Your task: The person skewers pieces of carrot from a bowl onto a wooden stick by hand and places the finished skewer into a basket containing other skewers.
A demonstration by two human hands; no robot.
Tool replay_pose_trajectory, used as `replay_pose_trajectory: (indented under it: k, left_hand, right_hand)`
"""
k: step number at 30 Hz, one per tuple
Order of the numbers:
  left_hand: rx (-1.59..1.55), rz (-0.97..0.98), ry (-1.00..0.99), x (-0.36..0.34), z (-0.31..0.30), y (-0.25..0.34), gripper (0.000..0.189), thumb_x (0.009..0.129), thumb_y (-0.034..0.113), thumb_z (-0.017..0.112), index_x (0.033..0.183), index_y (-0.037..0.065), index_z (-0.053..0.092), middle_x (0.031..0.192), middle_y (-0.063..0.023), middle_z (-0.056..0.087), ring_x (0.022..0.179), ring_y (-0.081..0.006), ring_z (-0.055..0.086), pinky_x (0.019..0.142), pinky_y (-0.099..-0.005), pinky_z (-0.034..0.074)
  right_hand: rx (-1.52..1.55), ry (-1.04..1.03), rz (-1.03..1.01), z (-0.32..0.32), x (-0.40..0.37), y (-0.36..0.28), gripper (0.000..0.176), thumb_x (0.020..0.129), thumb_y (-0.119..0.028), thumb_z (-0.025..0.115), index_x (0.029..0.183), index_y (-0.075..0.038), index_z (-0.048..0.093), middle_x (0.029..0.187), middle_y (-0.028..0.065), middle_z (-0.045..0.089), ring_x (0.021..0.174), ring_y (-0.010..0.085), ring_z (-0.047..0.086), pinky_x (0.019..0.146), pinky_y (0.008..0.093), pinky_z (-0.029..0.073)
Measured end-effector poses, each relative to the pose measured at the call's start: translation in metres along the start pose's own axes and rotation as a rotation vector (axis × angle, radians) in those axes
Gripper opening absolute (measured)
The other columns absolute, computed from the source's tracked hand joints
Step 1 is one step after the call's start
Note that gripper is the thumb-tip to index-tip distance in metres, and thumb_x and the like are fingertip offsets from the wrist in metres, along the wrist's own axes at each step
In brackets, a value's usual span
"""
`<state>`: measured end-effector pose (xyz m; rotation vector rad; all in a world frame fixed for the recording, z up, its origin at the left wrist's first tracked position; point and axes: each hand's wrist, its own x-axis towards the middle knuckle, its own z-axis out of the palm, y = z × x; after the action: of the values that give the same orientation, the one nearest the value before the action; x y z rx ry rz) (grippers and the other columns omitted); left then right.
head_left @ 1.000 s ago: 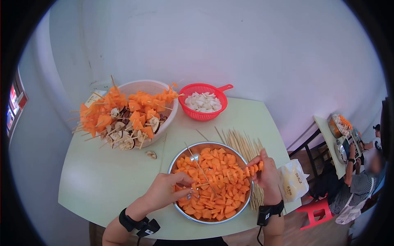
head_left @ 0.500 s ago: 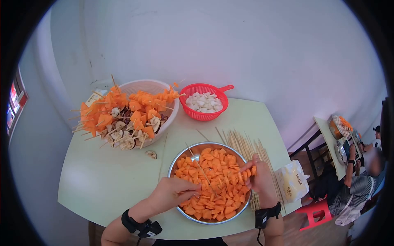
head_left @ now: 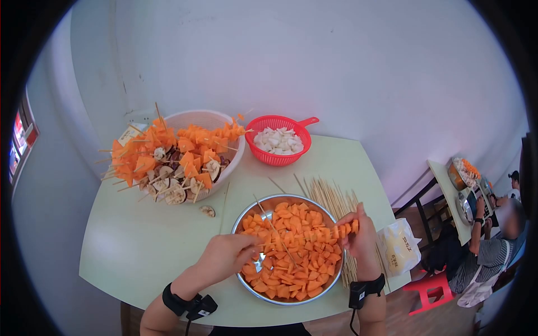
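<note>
Over a round metal bowl [head_left: 237, 223] of cut carrot pieces [head_left: 305, 274], my hands hold a skewer of carrot slices [head_left: 346, 228] between them. My left hand [head_left: 228, 255] is closed in a pinch on the skewer's left end, at the bowl's left rim. At the right rim, the fingers of my right hand [head_left: 361, 243] are closed around the carrot slices at the other end. The stick's middle is hard to tell from the carrots beneath. A separate bare bamboo stick [head_left: 273, 228] leans across the bowl, its top over the far rim.
Bare bamboo sticks [head_left: 330, 193] lie right of the bowl, beside a tissue packet [head_left: 399, 246]. Behind stand a red colander [head_left: 269, 159] of white pieces and a white basket [head_left: 238, 154] heaped with skewers. One eggplant slice [head_left: 207, 211] lies loose. Another person [head_left: 485, 257] sits at a table far right.
My left hand has moved left and slightly up, toward the bowl's rim. My right hand has shifted a little right and up with the carrot slices, so the hands are farther apart.
</note>
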<state>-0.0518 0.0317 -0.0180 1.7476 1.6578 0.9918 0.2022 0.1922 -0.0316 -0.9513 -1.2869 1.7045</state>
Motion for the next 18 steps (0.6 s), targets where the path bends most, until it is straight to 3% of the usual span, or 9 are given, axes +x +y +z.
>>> replay_pose_trajectory:
  k: [3,5,6,8,11,13,15,17,18]
  left_hand:
    - [0.059,0.005,0.035,0.000,0.000,-0.001,0.011,0.083,0.006,0.057,0.090,0.001,0.064,0.068,-0.0068,0.063,0.060,-0.0157,0.061,0.056,-0.0255,0.048]
    - [0.009,-0.039,0.052,0.000,-0.001,0.001,0.012,0.084,0.006,0.055,0.091,0.001,0.064,0.067,-0.0076,0.062,0.058,-0.0153,0.060,0.055,-0.0253,0.047]
    - [-0.112,-0.085,0.104,0.001,-0.004,0.002,0.013,0.084,0.008,0.055,0.091,0.002,0.063,0.067,-0.0089,0.063,0.057,-0.0174,0.060,0.054,-0.0263,0.047]
    - [-0.231,-0.130,0.154,0.001,-0.002,0.004,0.014,0.085,0.010,0.054,0.092,0.002,0.063,0.068,-0.0103,0.063,0.056,-0.0196,0.061,0.054,-0.0274,0.047]
    - [-0.343,-0.124,0.021,-0.001,0.010,0.003,0.015,0.085,0.013,0.056,0.093,0.002,0.063,0.070,-0.0105,0.062,0.056,-0.0208,0.060,0.054,-0.0282,0.047]
    - [-0.131,0.065,-0.099,-0.002,0.013,0.000,0.016,0.083,0.014,0.059,0.094,0.002,0.062,0.074,-0.0104,0.063,0.061,-0.0218,0.061,0.056,-0.0288,0.047]
    - [-0.093,0.095,-0.074,0.001,0.008,0.000,0.017,0.081,0.015,0.062,0.092,0.003,0.063,0.080,-0.0090,0.063,0.071,-0.0238,0.061,0.063,-0.0310,0.047]
    - [0.084,0.061,0.090,0.005,0.001,-0.002,0.017,0.076,0.014,0.065,0.091,0.007,0.063,0.084,-0.0064,0.060,0.081,-0.0232,0.058,0.069,-0.0331,0.045]
    - [0.084,0.063,0.088,0.005,0.002,-0.007,0.017,0.076,0.014,0.065,0.091,0.007,0.063,0.084,-0.0064,0.060,0.081,-0.0232,0.058,0.069,-0.0331,0.045]
  right_hand:
    - [0.032,-0.067,-0.024,-0.001,0.003,-0.002,0.055,0.091,-0.049,0.038,0.083,0.002,0.059,0.057,0.0063,0.055,0.041,0.0108,0.047,0.033,0.0221,0.036]
    - [0.510,-0.307,-0.245,0.014,0.002,0.001,0.053,0.089,-0.043,0.049,0.120,0.000,0.044,0.078,0.0074,0.059,0.054,0.0102,0.049,0.055,0.0199,0.043]
    - [0.508,-0.308,-0.243,0.014,0.002,0.003,0.053,0.089,-0.043,0.049,0.120,0.000,0.044,0.078,0.0074,0.059,0.054,0.0102,0.049,0.055,0.0199,0.043]
    - [0.236,-0.396,-0.056,0.015,0.001,0.008,0.067,0.085,-0.031,0.059,0.135,-0.006,0.023,0.092,0.0090,0.056,0.065,0.0121,0.052,0.071,0.0236,0.045]
    - [0.108,-0.596,-0.150,0.040,-0.020,0.024,0.052,0.083,-0.016,0.062,0.128,-0.005,0.038,0.101,0.0107,0.053,0.070,0.0142,0.057,0.071,0.0243,0.048]
    - [0.051,-0.601,-0.070,0.046,-0.033,0.011,0.041,0.082,-0.012,0.062,0.119,-0.002,0.046,0.097,0.0106,0.056,0.070,0.0144,0.058,0.069,0.0243,0.050]
    - [-0.009,-0.602,0.009,0.046,-0.035,0.007,0.031,0.081,-0.008,0.062,0.110,0.000,0.054,0.093,0.0105,0.058,0.070,0.0147,0.060,0.066,0.0243,0.051]
    - [-0.110,-0.386,-0.025,0.040,-0.034,0.004,0.014,0.082,-0.008,0.059,0.090,0.003,0.061,0.078,0.0088,0.060,0.063,0.0136,0.060,0.056,0.0230,0.051]
    - [-0.109,-0.383,-0.026,0.037,-0.031,0.005,0.014,0.082,-0.008,0.059,0.090,0.003,0.061,0.078,0.0088,0.060,0.063,0.0136,0.060,0.056,0.0230,0.051]
